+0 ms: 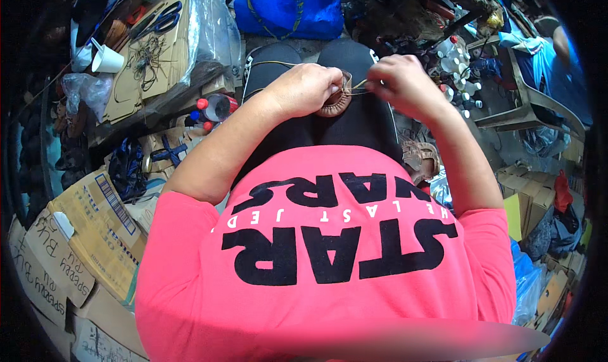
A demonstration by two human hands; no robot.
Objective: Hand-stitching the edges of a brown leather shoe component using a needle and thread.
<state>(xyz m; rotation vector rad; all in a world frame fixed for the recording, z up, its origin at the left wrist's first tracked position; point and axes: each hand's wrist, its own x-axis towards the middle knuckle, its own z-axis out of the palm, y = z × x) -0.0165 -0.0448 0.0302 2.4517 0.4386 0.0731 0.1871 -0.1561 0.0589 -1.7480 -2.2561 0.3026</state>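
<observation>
On the left, a white cup (pixel 107 59) is sitting beside a stack of flat cardboard (pixel 126 96), and dark-handled scissors (pixel 168 19) are lying on the stack's far end. Moving right, the person's left hand (pixel 303 88) is gripping the upper left edge of a small brown piece (pixel 335 107), its curved rim puckered into close ridges. The piece is sitting above the black-clad thighs (pixel 345 131), between the hands; whether it is touching the legs is not clear. A pale yellow thread (pixel 360 84) is spanning the short gap from the piece to the right hand (pixel 404 82). The work appears to be hand-stitching, probably with a stitch being tightened; the next move seems to call for a steady hold on the left and even tension on the right, without snagging.

The left forearm is angling up and inward, the back of the hand facing the camera and the fingers curling rightward onto the piece. The right elbow is pointing outward, the forearm slanting up and left, the hand bending in toward the thread. Its fingers are curling as if pinching the thread, but blur is hiding the exact grip, and no needle is showing clearly. Further right, a second brown piece (pixel 421 159) is lying beside the thigh, and clear bottles (pixel 451 55) are clustering beyond the right forearm.
</observation>
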